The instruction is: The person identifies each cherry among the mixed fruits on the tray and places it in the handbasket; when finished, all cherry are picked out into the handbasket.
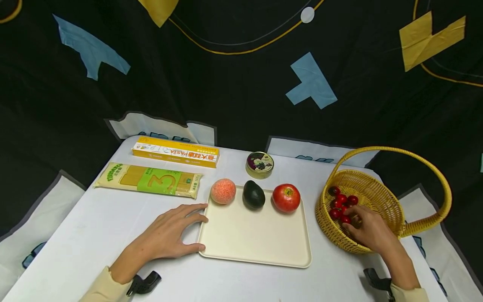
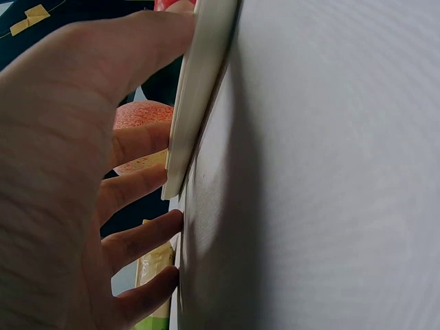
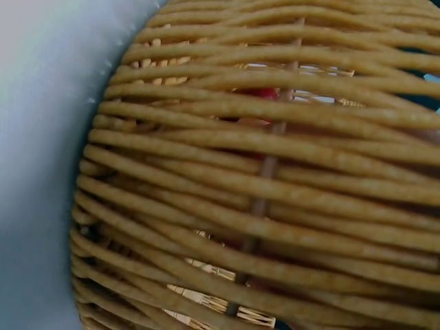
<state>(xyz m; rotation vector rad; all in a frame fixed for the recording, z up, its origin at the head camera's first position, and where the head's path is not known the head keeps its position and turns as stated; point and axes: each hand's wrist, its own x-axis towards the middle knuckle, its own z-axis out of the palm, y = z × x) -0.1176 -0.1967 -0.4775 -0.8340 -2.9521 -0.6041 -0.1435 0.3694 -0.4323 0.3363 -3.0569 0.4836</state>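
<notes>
At the left edge of the cream tray (image 1: pixel 256 239), my left hand (image 1: pixel 170 231) rests with fingers spread, thumb and fingertips touching the rim. The left wrist view shows this hand (image 2: pixel 75 137) beside the tray's side wall (image 2: pixel 199 96). On the tray's far side sit a pinkish round fruit (image 1: pixel 223 191), a dark green avocado (image 1: pixel 253 195) and a red apple (image 1: pixel 286 198). My right hand (image 1: pixel 371 230) reaches into the yellow wicker basket (image 1: pixel 332 235), thumb and fingertips pinching a cherry (image 1: pixel 345 219) among several others. Woven strands (image 3: pixel 261 185) mostly hide this hand in the right wrist view.
A pasta bag (image 1: pixel 149 180) and a yellow pasta box (image 1: pixel 175 152) lie at the back left. Behind the tray stands a round tin (image 1: pixel 259 165). The basket's tall handle (image 1: pixel 434 167) arches over its right side. A dark curtain (image 1: pixel 234 92) hangs behind the white table.
</notes>
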